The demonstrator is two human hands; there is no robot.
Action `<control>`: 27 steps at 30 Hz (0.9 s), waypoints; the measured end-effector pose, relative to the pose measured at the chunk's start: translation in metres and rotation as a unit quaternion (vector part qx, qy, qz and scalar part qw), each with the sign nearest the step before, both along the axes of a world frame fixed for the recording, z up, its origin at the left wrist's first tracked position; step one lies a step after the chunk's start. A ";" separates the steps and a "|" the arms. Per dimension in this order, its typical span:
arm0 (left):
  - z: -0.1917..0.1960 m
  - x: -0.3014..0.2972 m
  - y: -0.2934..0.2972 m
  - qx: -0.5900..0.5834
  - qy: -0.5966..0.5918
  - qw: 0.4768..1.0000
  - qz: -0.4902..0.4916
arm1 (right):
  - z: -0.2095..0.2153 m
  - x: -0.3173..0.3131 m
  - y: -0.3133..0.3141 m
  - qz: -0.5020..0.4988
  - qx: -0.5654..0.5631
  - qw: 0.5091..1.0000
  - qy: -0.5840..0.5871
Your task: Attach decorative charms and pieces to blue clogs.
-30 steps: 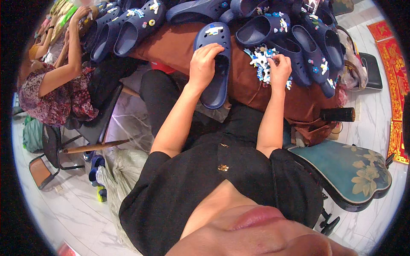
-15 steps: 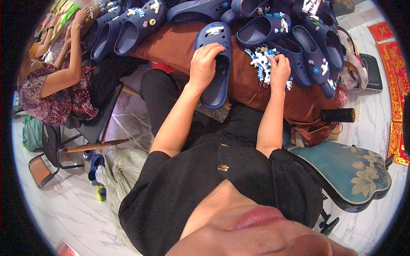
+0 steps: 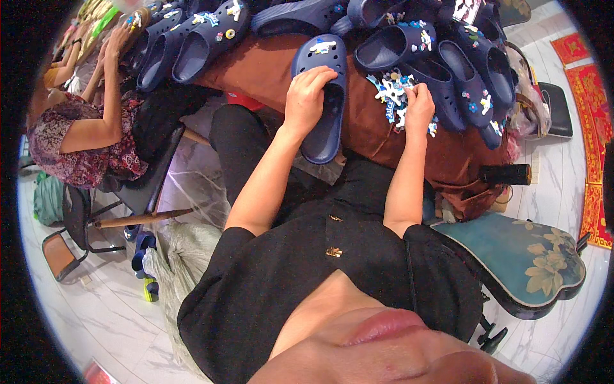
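Observation:
A navy clog point(image 3: 325, 137) with holes across its toe points away from me, and my left hand point(image 3: 305, 101) grips it by its left side and opening. One white and blue shoe charm point(image 3: 323, 46) sits on its toe. To the right, my right hand point(image 3: 419, 109) is over a loose pile of shoe charms point(image 3: 391, 96), its fingers bent together in a pinch at the pile's edge. What lies between those fingertips is too small to make out. The pile holds white, blue and yellow pieces on the brown cloth point(image 3: 368, 137).
Several decorated navy clogs point(image 3: 384, 46) crowd the far side and right of the table, more point(image 3: 204, 48) at the left. Another person point(image 3: 89, 131) works at the far left. A blue flowered chair point(image 3: 524, 256) stands at my right, a pale sack point(image 3: 185, 275) at my left.
My left hand still holds the clog in nearly the same place. My right hand has barely moved at the charm pile. The other person's arm at the left has shifted slightly.

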State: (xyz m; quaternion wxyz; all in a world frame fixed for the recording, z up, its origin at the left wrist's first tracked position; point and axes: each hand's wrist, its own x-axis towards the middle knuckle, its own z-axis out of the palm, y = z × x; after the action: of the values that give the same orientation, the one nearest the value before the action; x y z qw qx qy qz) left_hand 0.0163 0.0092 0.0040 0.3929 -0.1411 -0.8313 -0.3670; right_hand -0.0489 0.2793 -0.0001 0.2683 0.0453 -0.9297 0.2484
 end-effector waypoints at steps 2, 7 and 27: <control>0.000 0.000 0.000 0.003 0.000 1.000 -0.001 | -0.002 0.000 0.000 0.019 -0.025 0.998 0.063; 0.000 -0.001 0.000 0.000 -0.012 1.000 0.004 | -0.004 -0.002 0.006 0.019 -0.030 0.998 0.059; 0.000 0.000 -0.001 -0.001 -0.006 1.000 -0.006 | 0.023 0.008 -0.012 0.042 -0.235 0.971 0.032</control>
State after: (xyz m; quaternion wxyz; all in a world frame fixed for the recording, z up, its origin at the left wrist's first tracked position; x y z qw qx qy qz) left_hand 0.0166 0.0086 0.0036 0.3860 -0.1442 -0.8331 -0.3690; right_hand -0.0404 0.2675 0.0232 0.2905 0.0277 -0.8336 0.4690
